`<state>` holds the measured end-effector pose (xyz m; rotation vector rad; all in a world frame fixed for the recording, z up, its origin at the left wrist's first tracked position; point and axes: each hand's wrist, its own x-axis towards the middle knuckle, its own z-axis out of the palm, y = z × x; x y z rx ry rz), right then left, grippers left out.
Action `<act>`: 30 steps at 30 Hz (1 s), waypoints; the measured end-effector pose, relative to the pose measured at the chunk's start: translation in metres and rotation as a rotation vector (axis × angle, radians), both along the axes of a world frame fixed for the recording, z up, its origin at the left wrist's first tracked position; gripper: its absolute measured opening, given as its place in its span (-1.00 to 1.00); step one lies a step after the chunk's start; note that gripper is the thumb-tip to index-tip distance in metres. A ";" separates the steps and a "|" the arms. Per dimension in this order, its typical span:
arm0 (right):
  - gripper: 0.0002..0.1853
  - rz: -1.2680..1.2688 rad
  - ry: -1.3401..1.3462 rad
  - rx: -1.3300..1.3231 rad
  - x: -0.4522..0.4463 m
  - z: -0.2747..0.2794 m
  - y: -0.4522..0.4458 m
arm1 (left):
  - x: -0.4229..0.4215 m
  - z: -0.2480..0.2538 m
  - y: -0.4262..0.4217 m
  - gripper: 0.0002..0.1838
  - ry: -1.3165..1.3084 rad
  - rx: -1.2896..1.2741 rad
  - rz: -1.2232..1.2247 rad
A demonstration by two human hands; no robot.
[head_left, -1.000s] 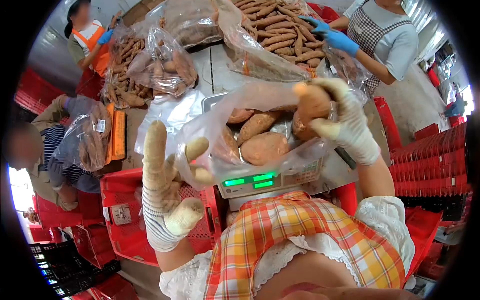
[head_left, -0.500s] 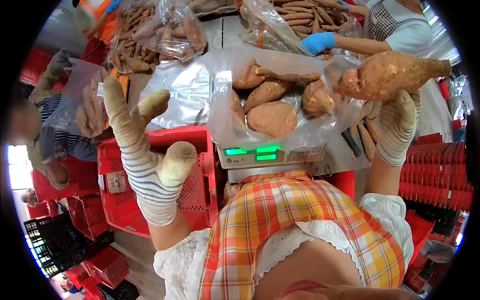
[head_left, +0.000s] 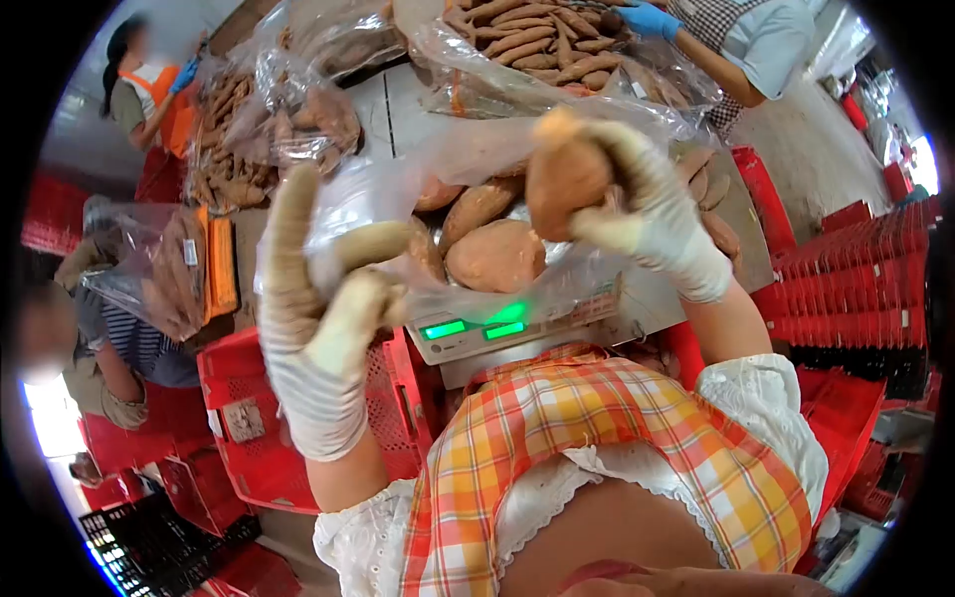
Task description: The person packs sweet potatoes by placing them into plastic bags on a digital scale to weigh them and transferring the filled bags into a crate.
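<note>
My gloved right hand (head_left: pixel 652 209) grips a large sweet potato (head_left: pixel 569 187) above the right part of an open clear plastic bag (head_left: pixel 587 269). Several sweet potatoes (head_left: pixel 494 256) lie inside the bag, and the raised one hides part of its contents. Under the bag is a digital scale (head_left: pixel 468 333) with green lit displays. To the left of the bag is my gloved left hand (head_left: pixel 323 308), fingers apart and nothing held. Its bent finger is close to the bag's left edge; whether they touch I cannot tell.
A red crate (head_left: pixel 269 468) stands below my left hand. More bagged sweet potatoes (head_left: pixel 537 45) lie across the table. Blue-gloved co-workers stand at the far side, and another person (head_left: pixel 109 338) is at the left. Stacked red crates (head_left: pixel 856 289) rise at the right.
My right hand has moved left from the far right, bringing a sweet potato over the bag. My left hand has come lower and its fingers are more bent. The view has shifted.
</note>
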<state>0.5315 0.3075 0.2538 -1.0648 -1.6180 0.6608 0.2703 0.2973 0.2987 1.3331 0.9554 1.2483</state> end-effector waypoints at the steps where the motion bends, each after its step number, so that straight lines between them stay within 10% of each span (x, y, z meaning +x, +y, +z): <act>1: -0.41 0.022 -0.229 0.075 0.000 -0.006 0.008 | 0.001 0.004 0.001 -0.24 -0.069 0.051 0.039; 4: -0.44 0.127 -0.684 -0.050 -0.013 -0.015 0.022 | 0.001 0.003 0.009 -0.16 -0.185 0.208 -0.008; 24: -0.39 0.492 -0.367 -0.163 0.051 -0.043 0.140 | 0.010 -0.003 0.022 0.03 0.090 0.377 0.076; 30: -0.39 0.260 -0.780 -0.071 0.049 -0.061 0.134 | 0.013 -0.004 0.031 0.14 0.044 0.337 -0.006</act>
